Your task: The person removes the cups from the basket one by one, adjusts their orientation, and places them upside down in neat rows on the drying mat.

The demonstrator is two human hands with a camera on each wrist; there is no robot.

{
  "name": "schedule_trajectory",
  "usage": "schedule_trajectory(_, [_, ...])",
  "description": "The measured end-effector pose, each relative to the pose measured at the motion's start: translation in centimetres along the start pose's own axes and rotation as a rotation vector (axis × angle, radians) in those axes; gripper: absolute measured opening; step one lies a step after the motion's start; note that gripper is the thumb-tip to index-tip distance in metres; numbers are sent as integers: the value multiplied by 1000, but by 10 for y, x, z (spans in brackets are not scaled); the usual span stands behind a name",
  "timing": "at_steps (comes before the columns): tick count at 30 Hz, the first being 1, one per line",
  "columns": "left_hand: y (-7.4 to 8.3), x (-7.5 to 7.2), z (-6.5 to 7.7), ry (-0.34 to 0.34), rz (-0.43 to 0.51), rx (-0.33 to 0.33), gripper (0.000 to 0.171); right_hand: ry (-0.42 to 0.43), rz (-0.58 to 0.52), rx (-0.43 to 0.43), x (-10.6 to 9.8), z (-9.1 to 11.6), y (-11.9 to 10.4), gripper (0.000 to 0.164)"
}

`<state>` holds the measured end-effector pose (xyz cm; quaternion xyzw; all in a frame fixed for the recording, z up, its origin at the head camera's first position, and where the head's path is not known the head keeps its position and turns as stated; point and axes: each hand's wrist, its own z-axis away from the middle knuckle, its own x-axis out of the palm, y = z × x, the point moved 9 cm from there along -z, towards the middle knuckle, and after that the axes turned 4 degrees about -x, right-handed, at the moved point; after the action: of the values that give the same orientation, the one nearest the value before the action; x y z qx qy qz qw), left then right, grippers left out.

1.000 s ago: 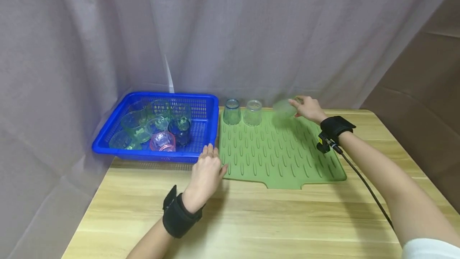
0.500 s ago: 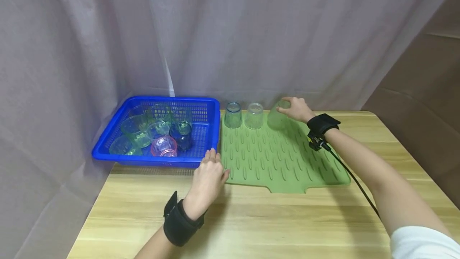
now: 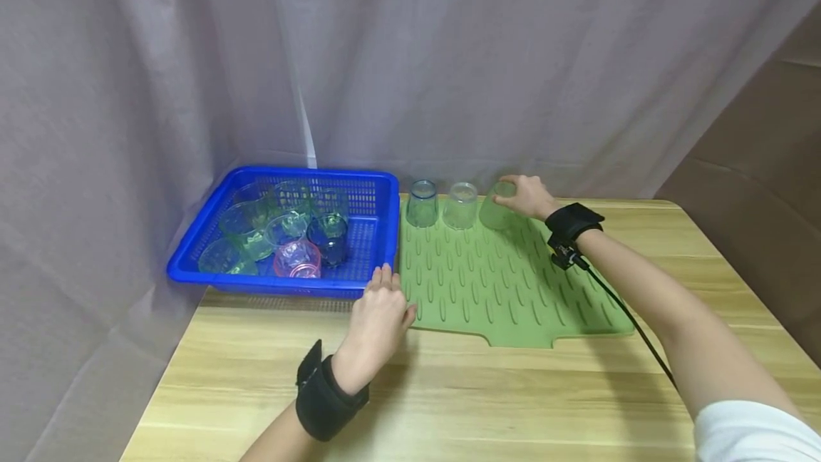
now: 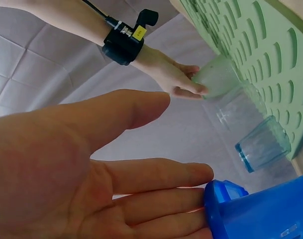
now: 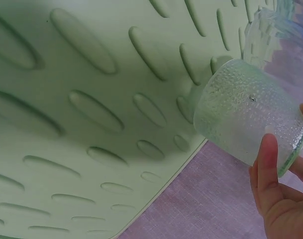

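My right hand (image 3: 529, 197) holds a pale green textured drinking glass (image 5: 241, 112) by its base end, thumb and fingers on either side. The glass is upside down, its mouth at the ribbed green drying mat (image 3: 513, 319). To its left on the mat stand a clear glass (image 3: 460, 207) and a blue-tinted glass (image 3: 422, 205), both upside down in a row. My left hand (image 3: 380, 312) has straight fingers, their tips touching the near right corner of the blue plastic basket (image 3: 282, 286); its thumb is spread apart in the left wrist view.
The basket holds several greenish glasses (image 3: 224, 257), a pink-rimmed glass (image 3: 298, 259) and a dark blue glass (image 3: 328, 239). A grey curtain (image 3: 449, 55) hangs behind the wooden table (image 3: 481, 405). A black cable (image 3: 631, 316) trails from the right wrist camera.
My right hand has moved left and down with the pale green glass, bringing it to the mat beside the clear glass. My left hand stays at the basket corner.
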<state>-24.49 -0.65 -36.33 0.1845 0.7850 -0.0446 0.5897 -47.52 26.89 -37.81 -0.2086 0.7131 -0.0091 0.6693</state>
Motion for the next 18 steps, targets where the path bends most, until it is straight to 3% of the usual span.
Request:
schedule_trajectory(10, [4, 2, 0, 4, -67, 16, 59, -6, 13, -9, 5, -1, 0, 60])
schedule_trajectory(18, [4, 3, 0, 12, -105, 13, 61, 25, -39, -39, 6, 4, -4, 67])
